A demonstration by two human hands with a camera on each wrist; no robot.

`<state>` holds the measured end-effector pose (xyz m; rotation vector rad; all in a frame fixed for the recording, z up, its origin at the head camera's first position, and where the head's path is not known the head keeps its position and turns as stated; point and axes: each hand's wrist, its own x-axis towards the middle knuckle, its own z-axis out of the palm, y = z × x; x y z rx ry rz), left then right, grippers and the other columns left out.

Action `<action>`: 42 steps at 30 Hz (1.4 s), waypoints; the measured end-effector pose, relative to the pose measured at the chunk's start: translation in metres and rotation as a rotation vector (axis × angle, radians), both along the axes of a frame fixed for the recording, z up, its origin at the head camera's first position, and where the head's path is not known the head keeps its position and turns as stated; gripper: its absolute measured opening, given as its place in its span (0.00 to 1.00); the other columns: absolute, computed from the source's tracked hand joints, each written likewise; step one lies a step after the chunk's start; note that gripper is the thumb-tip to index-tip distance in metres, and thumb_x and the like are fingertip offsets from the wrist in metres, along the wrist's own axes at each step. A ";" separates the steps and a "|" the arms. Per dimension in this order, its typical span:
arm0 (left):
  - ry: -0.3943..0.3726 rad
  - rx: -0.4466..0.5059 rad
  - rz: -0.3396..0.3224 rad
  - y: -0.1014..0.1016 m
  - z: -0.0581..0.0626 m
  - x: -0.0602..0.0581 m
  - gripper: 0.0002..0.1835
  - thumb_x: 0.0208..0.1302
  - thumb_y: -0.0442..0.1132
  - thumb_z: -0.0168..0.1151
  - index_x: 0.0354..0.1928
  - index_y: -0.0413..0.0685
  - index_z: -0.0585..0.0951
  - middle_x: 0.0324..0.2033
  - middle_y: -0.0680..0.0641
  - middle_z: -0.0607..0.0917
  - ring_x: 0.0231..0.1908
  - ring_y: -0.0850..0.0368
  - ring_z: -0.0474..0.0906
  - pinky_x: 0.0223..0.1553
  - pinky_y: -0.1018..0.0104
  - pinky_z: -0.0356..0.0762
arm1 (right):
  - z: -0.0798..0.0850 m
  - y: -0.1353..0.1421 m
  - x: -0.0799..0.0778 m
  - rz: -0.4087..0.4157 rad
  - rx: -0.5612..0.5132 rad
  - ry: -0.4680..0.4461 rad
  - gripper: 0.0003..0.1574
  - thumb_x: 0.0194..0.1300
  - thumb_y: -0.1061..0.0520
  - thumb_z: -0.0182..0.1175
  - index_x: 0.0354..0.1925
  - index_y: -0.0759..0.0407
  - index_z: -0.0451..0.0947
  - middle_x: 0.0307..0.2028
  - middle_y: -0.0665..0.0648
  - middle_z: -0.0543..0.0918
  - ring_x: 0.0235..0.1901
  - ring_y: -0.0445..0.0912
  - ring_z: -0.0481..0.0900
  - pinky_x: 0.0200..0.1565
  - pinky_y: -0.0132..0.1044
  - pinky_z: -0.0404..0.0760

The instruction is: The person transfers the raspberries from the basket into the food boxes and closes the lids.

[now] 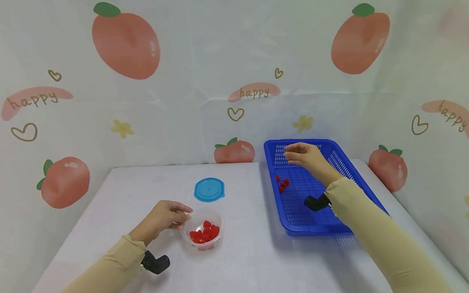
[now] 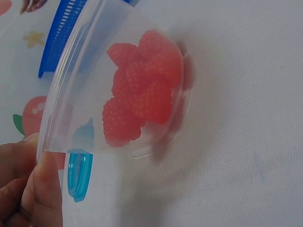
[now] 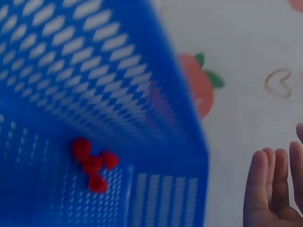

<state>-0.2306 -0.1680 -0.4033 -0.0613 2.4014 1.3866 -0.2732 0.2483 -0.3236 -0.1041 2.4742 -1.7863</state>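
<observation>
Smooth, translucent plastic bowl; rough, bumpy raspberries; glossy plastic lid; smooth plastic basket near the table's right edge; woven-looking tabletop.

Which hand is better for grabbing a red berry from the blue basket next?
Probably the right hand: it's raised at the blue basket, where those red berries lie, and seems to hold nothing. The left hand pinches the clear bowl, farther away.
</observation>
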 end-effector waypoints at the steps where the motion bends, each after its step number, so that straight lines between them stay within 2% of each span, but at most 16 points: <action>1: 0.000 0.000 0.000 0.000 0.000 0.000 0.15 0.60 0.34 0.66 0.49 0.37 0.82 0.32 0.44 0.82 0.27 0.56 0.78 0.34 0.67 0.84 | -0.004 0.003 -0.004 0.002 0.021 -0.014 0.28 0.70 0.53 0.57 0.62 0.68 0.67 0.61 0.65 0.70 0.62 0.58 0.70 0.63 0.45 0.73; 5: -0.002 0.000 0.003 0.000 0.000 0.000 0.15 0.60 0.34 0.66 0.49 0.37 0.82 0.32 0.44 0.82 0.27 0.56 0.78 0.34 0.67 0.84 | -0.020 0.011 -0.017 -0.007 0.091 -0.062 0.29 0.71 0.56 0.56 0.63 0.72 0.65 0.64 0.70 0.68 0.63 0.62 0.69 0.64 0.51 0.71; 10: -0.004 -0.008 0.009 0.001 -0.001 0.000 0.14 0.61 0.34 0.66 0.49 0.37 0.83 0.33 0.44 0.81 0.27 0.56 0.78 0.34 0.67 0.84 | -0.036 0.017 -0.027 -0.037 0.150 -0.117 0.29 0.71 0.59 0.54 0.64 0.74 0.64 0.63 0.73 0.68 0.63 0.64 0.68 0.63 0.52 0.71; 18: -0.008 -0.025 0.014 0.002 -0.001 0.000 0.14 0.60 0.35 0.66 0.48 0.39 0.83 0.33 0.44 0.81 0.27 0.55 0.78 0.34 0.67 0.84 | -0.049 0.021 -0.031 -0.062 0.220 -0.178 0.26 0.70 0.62 0.55 0.62 0.75 0.67 0.62 0.73 0.70 0.60 0.63 0.72 0.61 0.48 0.75; 23: -0.002 -0.021 0.008 0.002 0.000 0.000 0.14 0.60 0.35 0.66 0.48 0.38 0.83 0.33 0.44 0.82 0.27 0.55 0.78 0.34 0.67 0.84 | -0.057 0.022 -0.034 -0.062 0.207 -0.217 0.26 0.70 0.63 0.55 0.62 0.75 0.67 0.62 0.73 0.71 0.59 0.62 0.73 0.59 0.46 0.77; 27: -0.001 -0.018 0.007 0.003 -0.001 0.000 0.14 0.60 0.34 0.66 0.48 0.38 0.83 0.34 0.44 0.82 0.27 0.55 0.78 0.34 0.67 0.84 | -0.063 0.021 -0.035 -0.075 0.225 -0.232 0.25 0.69 0.64 0.55 0.61 0.75 0.69 0.60 0.72 0.72 0.52 0.58 0.77 0.53 0.40 0.81; 30: -0.002 -0.017 0.006 0.003 -0.002 0.000 0.14 0.60 0.34 0.66 0.48 0.39 0.83 0.34 0.44 0.83 0.28 0.55 0.78 0.34 0.67 0.84 | -0.067 0.019 -0.035 -0.066 0.249 -0.238 0.24 0.69 0.65 0.55 0.60 0.76 0.69 0.59 0.72 0.73 0.49 0.56 0.78 0.51 0.40 0.82; 35: 0.002 -0.013 0.007 0.002 -0.002 -0.001 0.14 0.60 0.34 0.66 0.48 0.38 0.83 0.33 0.44 0.83 0.27 0.55 0.78 0.34 0.67 0.84 | -0.070 0.015 -0.035 -0.073 0.241 -0.271 0.25 0.68 0.64 0.56 0.61 0.75 0.69 0.54 0.67 0.77 0.48 0.54 0.79 0.52 0.42 0.81; 42: 0.003 -0.013 0.013 0.000 -0.002 0.000 0.14 0.60 0.34 0.66 0.48 0.38 0.83 0.34 0.44 0.83 0.28 0.55 0.78 0.34 0.67 0.84 | -0.075 0.012 -0.041 -0.111 0.248 -0.336 0.25 0.68 0.64 0.56 0.61 0.72 0.71 0.42 0.56 0.80 0.39 0.45 0.79 0.48 0.38 0.83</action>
